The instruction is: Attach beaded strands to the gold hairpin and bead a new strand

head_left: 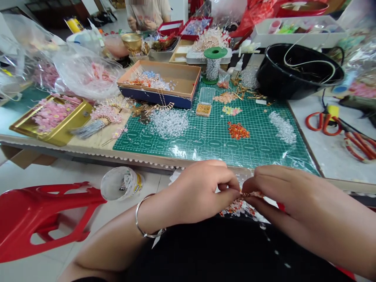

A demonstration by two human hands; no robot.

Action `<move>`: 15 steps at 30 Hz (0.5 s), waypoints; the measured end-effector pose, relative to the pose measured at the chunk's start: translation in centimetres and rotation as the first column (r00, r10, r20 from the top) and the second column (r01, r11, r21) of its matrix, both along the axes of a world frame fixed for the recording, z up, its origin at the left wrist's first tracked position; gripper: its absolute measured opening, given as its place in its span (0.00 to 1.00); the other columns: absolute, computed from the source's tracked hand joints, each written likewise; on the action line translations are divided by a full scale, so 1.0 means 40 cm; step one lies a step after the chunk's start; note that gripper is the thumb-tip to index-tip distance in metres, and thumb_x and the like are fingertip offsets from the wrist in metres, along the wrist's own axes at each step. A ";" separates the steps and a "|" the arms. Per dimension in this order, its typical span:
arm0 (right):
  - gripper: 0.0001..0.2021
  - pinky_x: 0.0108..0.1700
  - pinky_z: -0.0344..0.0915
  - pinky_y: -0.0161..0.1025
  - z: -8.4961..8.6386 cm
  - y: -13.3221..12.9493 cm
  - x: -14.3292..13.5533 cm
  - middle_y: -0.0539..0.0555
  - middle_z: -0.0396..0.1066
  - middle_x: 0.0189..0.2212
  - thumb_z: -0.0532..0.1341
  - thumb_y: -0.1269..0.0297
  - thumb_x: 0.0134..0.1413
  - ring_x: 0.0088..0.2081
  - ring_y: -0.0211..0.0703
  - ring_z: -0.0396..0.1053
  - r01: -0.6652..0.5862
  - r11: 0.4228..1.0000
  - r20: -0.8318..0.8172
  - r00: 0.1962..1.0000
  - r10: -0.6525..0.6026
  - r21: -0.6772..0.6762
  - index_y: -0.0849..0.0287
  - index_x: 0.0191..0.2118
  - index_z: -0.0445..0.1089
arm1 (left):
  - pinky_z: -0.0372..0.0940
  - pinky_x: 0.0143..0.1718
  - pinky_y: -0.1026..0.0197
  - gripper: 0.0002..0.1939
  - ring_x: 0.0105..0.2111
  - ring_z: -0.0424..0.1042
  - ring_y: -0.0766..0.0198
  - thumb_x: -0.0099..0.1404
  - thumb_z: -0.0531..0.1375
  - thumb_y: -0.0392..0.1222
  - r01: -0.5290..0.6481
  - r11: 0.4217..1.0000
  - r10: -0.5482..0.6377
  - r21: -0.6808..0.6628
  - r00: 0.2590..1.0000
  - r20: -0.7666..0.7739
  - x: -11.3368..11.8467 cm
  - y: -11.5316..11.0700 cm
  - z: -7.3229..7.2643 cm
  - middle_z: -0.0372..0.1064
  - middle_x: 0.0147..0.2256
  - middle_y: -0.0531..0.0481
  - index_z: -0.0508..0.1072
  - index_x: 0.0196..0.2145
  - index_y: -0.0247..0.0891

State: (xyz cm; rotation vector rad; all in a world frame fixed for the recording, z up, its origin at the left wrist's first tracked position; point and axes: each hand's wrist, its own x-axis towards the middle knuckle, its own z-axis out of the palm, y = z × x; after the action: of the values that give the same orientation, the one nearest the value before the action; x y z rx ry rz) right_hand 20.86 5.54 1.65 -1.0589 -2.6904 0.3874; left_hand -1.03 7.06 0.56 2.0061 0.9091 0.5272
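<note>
My left hand (pixel 202 192) and my right hand (pixel 293 196) meet just in front of the table edge. Both pinch a beaded ornament (pixel 236 208) of orange and clear beads on what looks like gold wire. Its upper part is hidden between the fingertips. A strand of clear beads (pixel 263 226) trails from it over the dark clothing. Beyond the hands, a green cutting mat (pixel 202 150) bears a pile of orange beads (pixel 237 130), clear beads (pixel 169 123) at left and more clear beads (pixel 282 127) at right.
A blue-sided box (pixel 158 96), a green spool (pixel 213 66) and a black bowl (pixel 299 74) stand farther back. Red-handled pliers (pixel 323 121) lie at right. At left are a gold tin (pixel 53 133), a red stool (pixel 53 211) and a white bucket (pixel 122 184). Another person (pixel 148 15) sits opposite.
</note>
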 end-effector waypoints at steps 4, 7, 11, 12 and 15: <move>0.12 0.27 0.60 0.40 -0.003 -0.004 0.000 0.51 0.65 0.25 0.53 0.67 0.64 0.25 0.41 0.64 0.033 0.999 -0.002 0.999 -0.033 -0.002 0.58 0.28 0.64 | 0.57 0.33 0.63 0.07 0.30 0.64 0.68 0.64 0.59 0.34 -0.034 0.994 0.026 0.108 0.997 0.077 0.003 -0.010 0.003 0.66 0.26 0.54 0.75 0.28 0.34; 0.11 0.28 0.60 0.40 0.004 -0.005 -0.003 0.51 0.64 0.27 0.54 0.67 0.63 0.27 0.40 0.63 0.029 0.999 -0.023 0.999 -0.030 -0.036 0.58 0.28 0.65 | 0.56 0.31 0.64 0.06 0.27 0.62 0.70 0.61 0.61 0.33 -0.061 0.998 0.056 0.030 0.990 0.129 0.004 -0.013 0.011 0.63 0.24 0.55 0.73 0.26 0.34; 0.08 0.34 0.63 0.38 0.012 -0.003 -0.006 0.54 0.66 0.38 0.55 0.69 0.61 0.36 0.40 0.66 0.037 0.994 -0.126 0.991 -0.050 -0.103 0.57 0.30 0.66 | 0.51 0.23 0.66 0.06 0.21 0.55 0.73 0.59 0.64 0.36 -0.019 0.885 0.148 -0.465 0.959 0.243 0.003 -0.010 0.005 0.59 0.21 0.59 0.71 0.26 0.36; 0.07 0.36 0.64 0.37 0.012 -0.002 -0.006 0.54 0.66 0.41 0.55 0.70 0.60 0.38 0.39 0.67 0.033 0.991 -0.151 0.987 -0.052 -0.126 0.57 0.31 0.66 | 0.50 0.22 0.67 0.06 0.20 0.54 0.73 0.59 0.64 0.36 0.020 0.814 0.181 -0.581 0.941 0.285 0.001 -0.009 -0.001 0.59 0.21 0.59 0.70 0.26 0.36; 0.06 0.37 0.66 0.35 0.011 0.000 -0.002 0.51 0.68 0.43 0.57 0.73 0.56 0.39 0.38 0.69 0.023 0.983 -0.211 0.976 -0.062 -0.184 0.55 0.34 0.68 | 0.52 0.23 0.67 0.06 0.22 0.57 0.73 0.58 0.65 0.36 0.127 0.664 0.284 -0.737 0.869 0.405 -0.007 -0.006 -0.022 0.62 0.23 0.57 0.71 0.27 0.35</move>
State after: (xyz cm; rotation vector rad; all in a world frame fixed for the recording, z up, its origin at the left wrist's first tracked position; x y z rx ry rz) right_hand 20.79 5.53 2.08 -1.0526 -2.4727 0.7071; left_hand -1.29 6.81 -0.32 0.9948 0.7202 0.5562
